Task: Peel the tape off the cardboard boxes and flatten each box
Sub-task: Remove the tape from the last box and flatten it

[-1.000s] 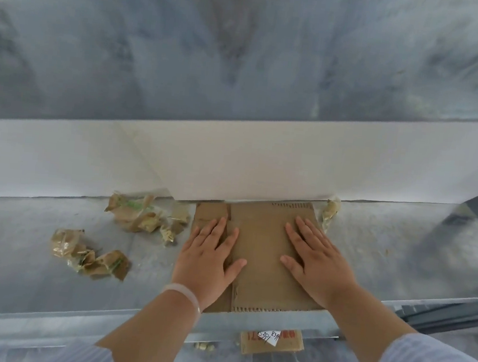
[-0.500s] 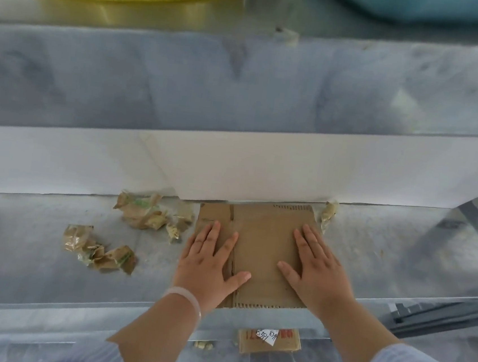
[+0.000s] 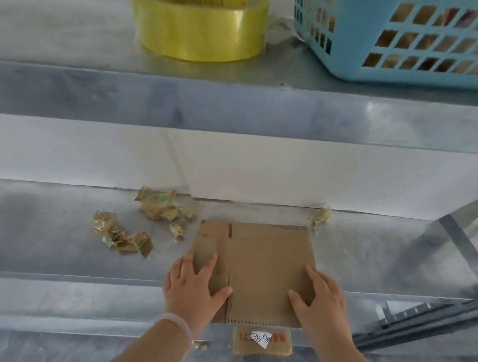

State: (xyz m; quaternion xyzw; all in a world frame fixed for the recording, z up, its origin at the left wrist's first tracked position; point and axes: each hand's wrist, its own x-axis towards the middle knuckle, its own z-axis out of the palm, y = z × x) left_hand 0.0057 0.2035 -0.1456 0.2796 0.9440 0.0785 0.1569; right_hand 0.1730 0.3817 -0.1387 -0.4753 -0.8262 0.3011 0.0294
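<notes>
**A:** What had changed in the head view over that last second?

**B:** Both hands had slid back along the flattened brown corrugated cardboard box (image 3: 259,259). The left hand (image 3: 191,288) and the right hand (image 3: 319,301) now lay on its near half. The box sat clear of the white back wall (image 3: 87,153) it had been touching, so I'd judge it had been drawn towards the person.

**A:** And the fingers?

**B:** Straight and spread apart on both hands, flat on the card, gripping nothing.

**A:** What did that mean for the job?

**B:** This box looked done: pressed flat, with no tape I could see on its upper face. The crumpled brown tape scraps (image 3: 158,205) lay just left of it on the grey metal tabletop (image 3: 34,233). My guess is it was ready to be set aside.

**A:** How did the box itself look?

**B:** One flat sheet in the middle of the tabletop. It had a slit between two flaps at the far left and saw-toothed cut edges, far and near. Its near edge hung over the tabletop's front lip.
</notes>
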